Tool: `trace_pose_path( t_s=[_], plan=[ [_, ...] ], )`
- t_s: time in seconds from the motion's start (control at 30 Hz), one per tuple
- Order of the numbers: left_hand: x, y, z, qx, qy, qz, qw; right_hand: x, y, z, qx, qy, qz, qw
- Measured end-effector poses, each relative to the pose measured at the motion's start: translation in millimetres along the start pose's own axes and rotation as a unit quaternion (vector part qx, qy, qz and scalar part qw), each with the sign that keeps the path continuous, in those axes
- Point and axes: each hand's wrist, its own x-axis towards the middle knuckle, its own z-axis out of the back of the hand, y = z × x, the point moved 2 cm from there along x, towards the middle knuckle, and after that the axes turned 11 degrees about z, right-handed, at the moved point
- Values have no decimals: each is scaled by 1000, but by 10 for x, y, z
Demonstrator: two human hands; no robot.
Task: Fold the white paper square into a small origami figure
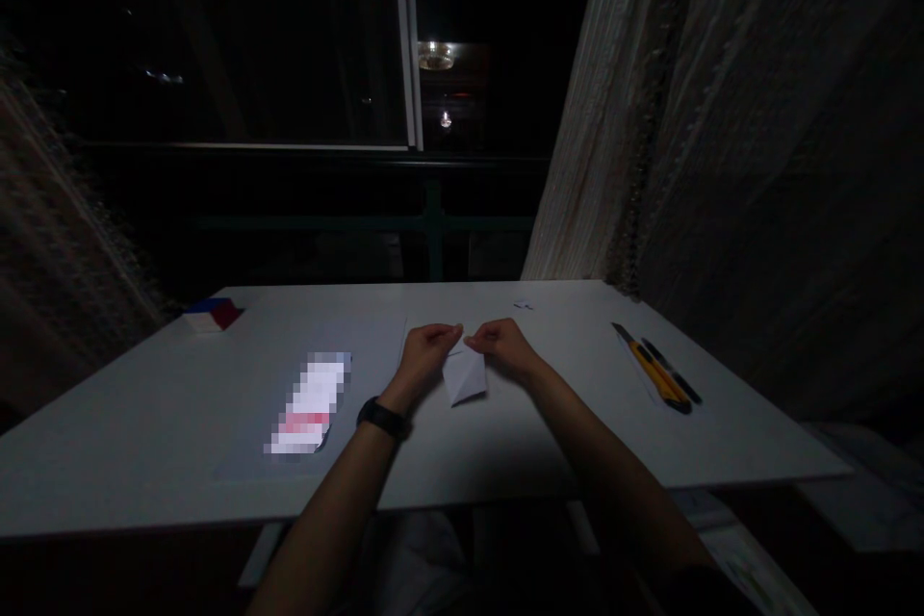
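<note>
Between my hands, over the middle of the white table (pixel 476 462), is a small folded piece of white paper (pixel 466 377) with a pointed lower end. My left hand (pixel 427 353), with a dark band on its wrist, pinches the paper's upper left edge between thumb and fingers. On the other side my right hand (pixel 507 343) is closed in a pinch at the upper right edge. The two sets of fingertips are close together but apart. Dim light hides the finer creases.
A lit phone (pixel 310 404), its screen blurred, lies left of my hands. A coloured cube (pixel 213 314) sits at the far left. On the right lie a yellow utility knife (pixel 654 371) and a black pen (pixel 671 370). Small scraps (pixel 523 305) lie near the back edge.
</note>
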Motion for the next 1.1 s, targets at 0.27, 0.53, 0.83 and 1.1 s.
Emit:
trace_pose_path(
  t_s=[0.27,0.53,0.83,1.1],
  plan=[
    [42,36,75,90,-94,-30,991,-32,49,-72,-14,43,7,999],
    [4,-16,31,-13,-66,6,998,9,-16,-15,18,-17,0,1000],
    [47,63,46,-71,-84,50,993,-25,27,-30,132,35,-80,987],
    [-6,-3,56,-110,-21,73,991,36,-60,90,108,-117,-44,986]
  ],
)
